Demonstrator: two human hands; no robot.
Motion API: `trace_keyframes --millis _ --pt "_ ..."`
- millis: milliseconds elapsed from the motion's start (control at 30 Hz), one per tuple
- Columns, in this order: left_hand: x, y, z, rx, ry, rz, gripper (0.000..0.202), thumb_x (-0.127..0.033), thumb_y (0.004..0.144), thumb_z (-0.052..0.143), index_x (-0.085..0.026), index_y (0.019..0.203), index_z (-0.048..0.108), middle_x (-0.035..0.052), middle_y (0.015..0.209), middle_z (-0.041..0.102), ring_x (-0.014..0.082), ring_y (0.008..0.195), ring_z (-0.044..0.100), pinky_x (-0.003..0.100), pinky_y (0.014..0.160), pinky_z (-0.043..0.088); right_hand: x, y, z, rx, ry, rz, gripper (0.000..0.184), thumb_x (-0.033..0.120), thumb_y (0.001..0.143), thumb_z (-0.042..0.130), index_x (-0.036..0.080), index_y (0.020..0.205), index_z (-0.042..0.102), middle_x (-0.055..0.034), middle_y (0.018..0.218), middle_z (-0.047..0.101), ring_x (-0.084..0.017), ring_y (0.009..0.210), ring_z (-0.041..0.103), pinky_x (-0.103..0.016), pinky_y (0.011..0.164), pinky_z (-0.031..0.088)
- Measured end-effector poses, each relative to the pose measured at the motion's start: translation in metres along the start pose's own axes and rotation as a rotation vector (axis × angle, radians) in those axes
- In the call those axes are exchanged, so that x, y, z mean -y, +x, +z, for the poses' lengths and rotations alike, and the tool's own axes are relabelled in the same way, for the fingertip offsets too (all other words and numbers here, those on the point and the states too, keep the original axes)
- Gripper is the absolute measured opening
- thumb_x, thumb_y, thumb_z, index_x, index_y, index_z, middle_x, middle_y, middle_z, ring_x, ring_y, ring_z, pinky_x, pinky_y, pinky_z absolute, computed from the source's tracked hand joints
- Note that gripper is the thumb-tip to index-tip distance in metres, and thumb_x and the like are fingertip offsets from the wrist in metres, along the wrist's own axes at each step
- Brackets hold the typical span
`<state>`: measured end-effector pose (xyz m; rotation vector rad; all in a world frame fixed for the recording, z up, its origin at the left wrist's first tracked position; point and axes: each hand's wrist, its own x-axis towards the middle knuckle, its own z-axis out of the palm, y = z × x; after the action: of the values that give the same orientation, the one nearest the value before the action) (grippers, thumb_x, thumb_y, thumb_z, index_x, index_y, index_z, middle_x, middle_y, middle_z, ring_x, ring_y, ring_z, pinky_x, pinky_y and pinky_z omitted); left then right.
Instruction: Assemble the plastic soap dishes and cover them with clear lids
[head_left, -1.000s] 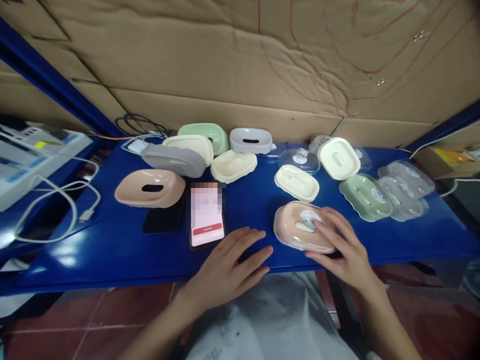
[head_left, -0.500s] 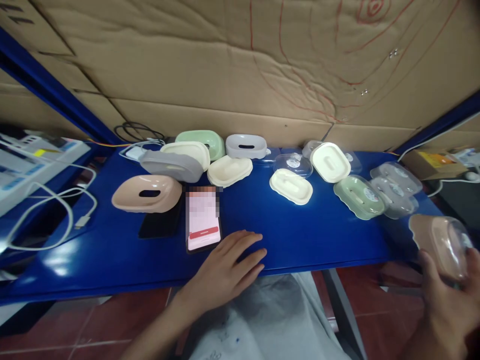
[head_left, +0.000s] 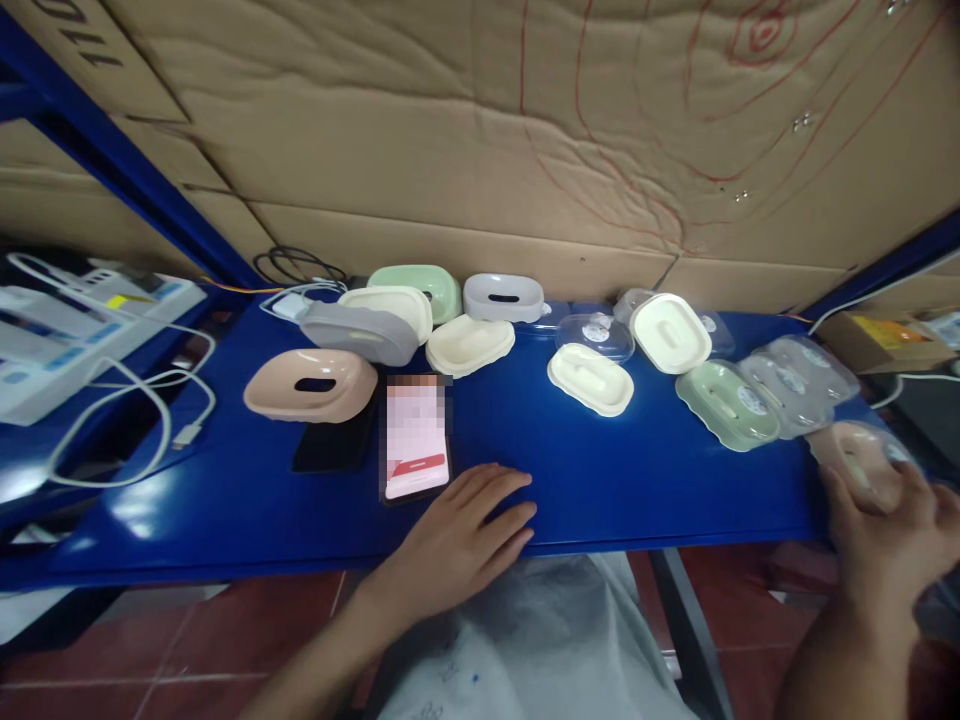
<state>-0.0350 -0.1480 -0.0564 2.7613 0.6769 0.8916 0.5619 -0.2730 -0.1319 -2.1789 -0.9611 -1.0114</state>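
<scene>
Pink soap box (head_left: 855,455) with a clear lid, far to the right of the phone (head_left: 417,437), at the right end of the blue table (head_left: 637,480). Right hand (head_left: 889,535) wraps it from the near side, fingers curled over the lid. The box lies just ahead of the palm, long axis roughly left to right, its exact tilt blurred. Left hand (head_left: 457,540) rests flat and open, palm down, on the table edge just right of the phone and well apart from the box; the right hand is by far the nearer. Between phone and box: cream tray (head_left: 590,379), green soap box (head_left: 726,403), clear lids (head_left: 799,385). Left of the phone: dark phone (head_left: 334,440), pink shell (head_left: 310,384).
</scene>
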Motion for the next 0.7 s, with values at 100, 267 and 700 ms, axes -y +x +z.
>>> trace_keyframes --millis 100,267,700 --pt "0.0 0.0 0.0 0.009 -0.006 -0.006 0.018 -0.024 0.11 0.056 -0.017 0.121 0.069 0.0102 0.134 0.068 0.028 0.123 0.064 0.05 0.109 0.06 0.014 0.0 -0.003 0.012 0.022 -0.05 0.092 0.08 0.078 0.067 0.013 0.141 0.073 -0.0337 0.14 0.065 -0.059 0.128 0.064 -0.075 0.101 0.051" --pt "0.0 0.001 0.001 0.031 0.006 -0.005 0.02 -0.025 0.111 0.053 -0.018 0.121 0.069 0.01 0.133 0.069 0.0272 0.122 0.065 0.05 0.108 0.06 0.025 0.012 -0.001 0.106 0.045 -0.086 0.103 0.086 0.086 0.052 0.008 0.153 0.062 -0.0384 0.145 0.061 -0.058 0.139 0.057 -0.075 0.103 0.048" --pt "0.001 0.0 0.002 0.053 0.004 -0.018 0.017 -0.024 0.111 0.054 -0.018 0.119 0.068 0.0093 0.133 0.069 0.027 0.121 0.067 0.049 0.108 0.06 0.183 0.024 -0.055 0.007 0.499 -0.331 0.041 0.045 0.101 0.06 0.029 0.137 0.074 -0.0227 0.121 0.078 -0.041 0.122 0.073 -0.061 0.105 0.055"
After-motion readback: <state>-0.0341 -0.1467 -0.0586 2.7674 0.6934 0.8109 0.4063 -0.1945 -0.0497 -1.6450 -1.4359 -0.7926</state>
